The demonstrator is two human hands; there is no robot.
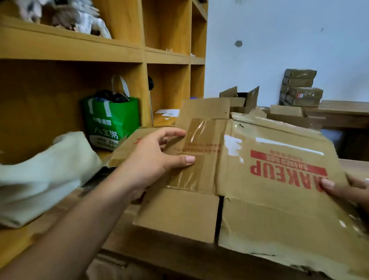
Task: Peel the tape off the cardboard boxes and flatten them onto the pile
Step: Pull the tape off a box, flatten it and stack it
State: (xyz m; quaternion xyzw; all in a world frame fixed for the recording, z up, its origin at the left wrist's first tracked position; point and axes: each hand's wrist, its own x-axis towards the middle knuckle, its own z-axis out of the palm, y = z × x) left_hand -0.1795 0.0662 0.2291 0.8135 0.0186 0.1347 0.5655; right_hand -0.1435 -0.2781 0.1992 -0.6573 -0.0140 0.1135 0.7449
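A flattened brown cardboard box point(270, 199) with red "MAKEUP" print lies tilted in front of me, above other flat cardboard point(166, 261). Clear shiny tape point(197, 134) runs across its left panel. My left hand point(156, 161) holds that left panel, thumb on top near the tape and fingers curled over the far edge. My right hand point(357, 195) grips the box's right edge, thumb pressed on the printed face; the rest of that hand is partly out of view.
A yellow wooden shelf unit point(142, 55) stands at left with a green bag point(110, 121) and a pale cloth point(39, 172). Behind the box are open cartons point(241, 98), a stack of wrapped packages point(300, 88) and a wooden bench point(352, 110) against a white wall.
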